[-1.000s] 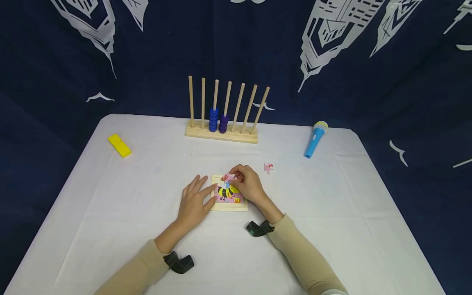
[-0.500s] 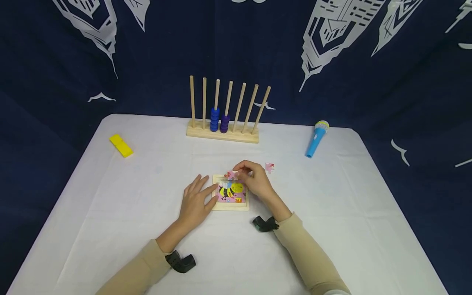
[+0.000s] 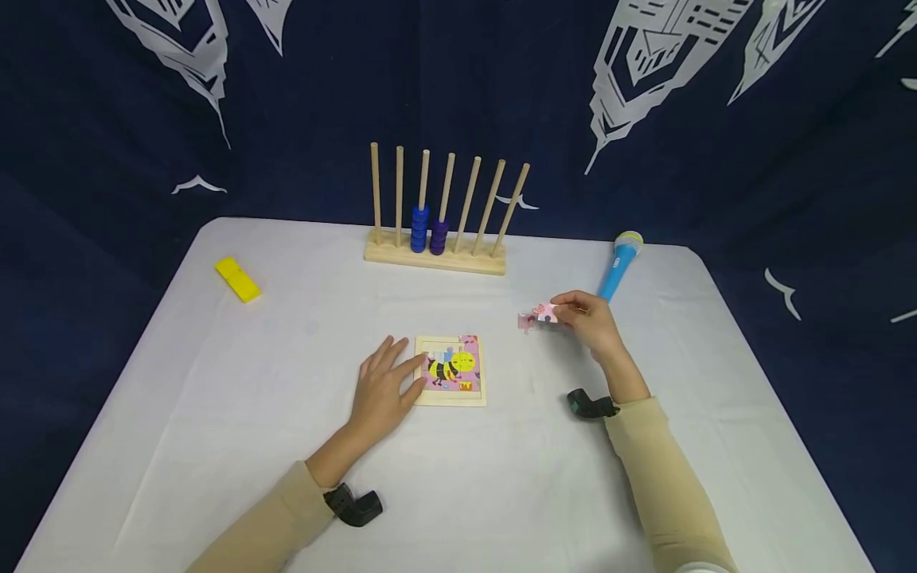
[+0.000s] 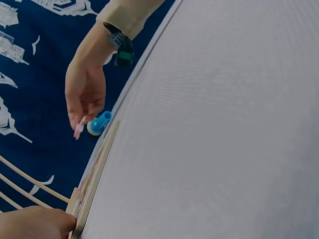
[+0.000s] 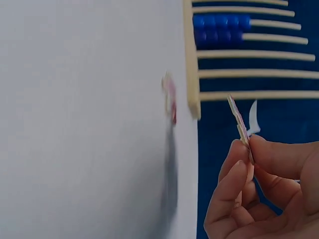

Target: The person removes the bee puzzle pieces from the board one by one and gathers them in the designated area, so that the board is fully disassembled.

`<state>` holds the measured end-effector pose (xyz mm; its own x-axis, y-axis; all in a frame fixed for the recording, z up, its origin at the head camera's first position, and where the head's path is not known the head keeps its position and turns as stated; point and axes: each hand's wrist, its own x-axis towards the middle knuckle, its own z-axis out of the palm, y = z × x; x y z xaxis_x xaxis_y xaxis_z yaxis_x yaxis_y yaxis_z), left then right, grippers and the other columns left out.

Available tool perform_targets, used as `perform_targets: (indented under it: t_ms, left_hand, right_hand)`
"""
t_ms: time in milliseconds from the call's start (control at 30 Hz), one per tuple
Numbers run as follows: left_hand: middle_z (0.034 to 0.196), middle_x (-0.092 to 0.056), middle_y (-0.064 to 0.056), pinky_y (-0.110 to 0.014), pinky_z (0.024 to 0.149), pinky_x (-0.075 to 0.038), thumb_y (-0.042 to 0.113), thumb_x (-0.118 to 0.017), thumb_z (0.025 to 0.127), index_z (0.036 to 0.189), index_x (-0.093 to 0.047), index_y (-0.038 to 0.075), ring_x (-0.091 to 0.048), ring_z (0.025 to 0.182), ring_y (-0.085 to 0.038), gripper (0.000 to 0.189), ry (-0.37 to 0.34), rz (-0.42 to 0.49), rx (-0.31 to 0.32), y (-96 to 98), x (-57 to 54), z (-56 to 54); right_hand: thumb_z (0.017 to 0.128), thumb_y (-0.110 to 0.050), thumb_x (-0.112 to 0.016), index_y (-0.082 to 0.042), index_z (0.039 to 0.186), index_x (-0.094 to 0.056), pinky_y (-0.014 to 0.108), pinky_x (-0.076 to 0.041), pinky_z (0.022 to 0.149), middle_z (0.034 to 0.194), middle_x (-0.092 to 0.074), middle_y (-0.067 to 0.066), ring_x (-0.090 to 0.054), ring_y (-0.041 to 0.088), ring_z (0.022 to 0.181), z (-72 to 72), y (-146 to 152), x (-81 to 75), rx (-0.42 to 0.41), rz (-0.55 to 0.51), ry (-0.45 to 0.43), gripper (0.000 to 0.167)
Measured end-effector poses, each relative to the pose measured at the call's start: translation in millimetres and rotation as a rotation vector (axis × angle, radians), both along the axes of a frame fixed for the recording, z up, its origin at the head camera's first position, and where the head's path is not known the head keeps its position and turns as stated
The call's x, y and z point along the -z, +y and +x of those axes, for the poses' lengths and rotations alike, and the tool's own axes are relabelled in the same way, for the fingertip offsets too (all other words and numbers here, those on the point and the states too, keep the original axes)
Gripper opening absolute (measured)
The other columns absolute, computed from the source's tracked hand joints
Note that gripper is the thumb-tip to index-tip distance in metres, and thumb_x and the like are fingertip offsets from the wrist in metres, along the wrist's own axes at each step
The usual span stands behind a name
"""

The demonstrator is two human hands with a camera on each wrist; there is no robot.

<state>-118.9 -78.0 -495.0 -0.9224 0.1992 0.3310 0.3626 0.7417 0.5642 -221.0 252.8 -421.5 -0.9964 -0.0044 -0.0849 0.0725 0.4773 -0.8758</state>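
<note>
A wooden-framed bee jigsaw puzzle (image 3: 450,400) lies flat on the white table. My left hand (image 3: 380,394) rests at its left edge with fingers spread, thumb and index fingertip touching the frame. Bare wood shows along the puzzle's upper left. Off to the right, my right hand (image 3: 593,326) pinches a pink puzzle piece (image 3: 548,313) between thumb and fingers, held above the table. In the right wrist view that piece (image 5: 238,119) is seen nearly edge-on. Another pink puzzle piece (image 3: 524,321) lies on the table just left of the held one, partly overlapped by it in the head view.
Behind the puzzle stands a wooden peg rack (image 3: 434,258) with blue and purple beads on two pegs. A blue toy microphone (image 3: 619,267) lies beyond my right hand. A yellow block (image 3: 238,279) sits at the far left. A dark patterned cloth (image 3: 315,103) hangs behind the table.
My right hand has lifted the pink puzzle piece off the puzzle's top and carried it right, close to the loose piece. My left hand has stayed at the frame.
</note>
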Motion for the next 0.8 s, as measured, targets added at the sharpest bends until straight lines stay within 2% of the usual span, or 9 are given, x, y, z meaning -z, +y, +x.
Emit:
perform_targets:
  t_ms: [233, 433, 533, 700, 800]
  left_hand:
    - [0.143, -0.05, -0.024, -0.062, 0.108, -0.029, 0.02, -0.073, 0.087, 0.122, -0.069, 0.007, -0.033, 0.141, -0.044, 0.037, 0.002, 0.005, -0.001, -1.1, -0.5, 2.1]
    - [0.142, -0.05, -0.024, -0.062, 0.108, -0.029, 0.02, -0.074, 0.086, 0.121, -0.069, 0.006, -0.034, 0.141, -0.044, 0.038, 0.005, 0.008, -0.007, 1.0, 0.3, 3.6]
    - [0.142, -0.05, -0.024, -0.062, 0.108, -0.03, 0.02, -0.074, 0.086, 0.121, -0.069, 0.006, -0.034, 0.141, -0.044, 0.038, 0.008, 0.003, -0.008, 1.3, 1.3, 3.9]
    - [0.142, -0.051, -0.024, -0.061, 0.108, -0.03, 0.02, -0.074, 0.086, 0.12, -0.07, 0.006, -0.035, 0.14, -0.044, 0.038, 0.022, 0.0, -0.007, 0.9, 2.0, 2.8]
    - [0.142, -0.051, -0.024, -0.061, 0.108, -0.03, 0.021, -0.074, 0.086, 0.12, -0.07, 0.006, -0.035, 0.14, -0.044, 0.037, 0.034, 0.002, -0.005, 1.1, 1.1, 1.2]
  right_hand:
    - [0.096, -0.008, -0.059, 0.01, 0.115, -0.062, 0.016, -0.051, 0.069, 0.091, -0.058, 0.007, -0.052, 0.004, 0.074, -5.2, 17.7, 8.0, -0.004, 0.098, -0.078, 0.026]
    - [0.096, -0.01, -0.06, 0.006, 0.112, -0.065, 0.017, -0.048, 0.065, 0.091, -0.062, 0.01, -0.053, 0.012, 0.076, -7.9, 21.0, 17.0, 0.005, 0.173, -0.108, 0.023]
    - [0.094, -0.011, -0.063, 0.003, 0.107, -0.068, 0.019, -0.046, 0.062, 0.087, -0.064, 0.011, -0.053, 0.015, 0.074, -8.6, 20.4, 21.2, 0.016, 0.257, -0.07, 0.02]
    - [0.09, -0.01, -0.068, 0.002, 0.1, -0.07, 0.023, -0.045, 0.061, 0.087, -0.07, 0.017, -0.058, 0.019, 0.072, -7.5, 16.9, 25.1, 0.013, 0.419, 0.05, 0.016]
    - [0.089, -0.01, -0.07, 0.003, 0.098, -0.07, 0.025, -0.045, 0.063, 0.087, -0.071, 0.018, -0.062, 0.023, 0.074, -5.8, 15.3, 24.5, 0.003, 0.462, 0.093, 0.016]
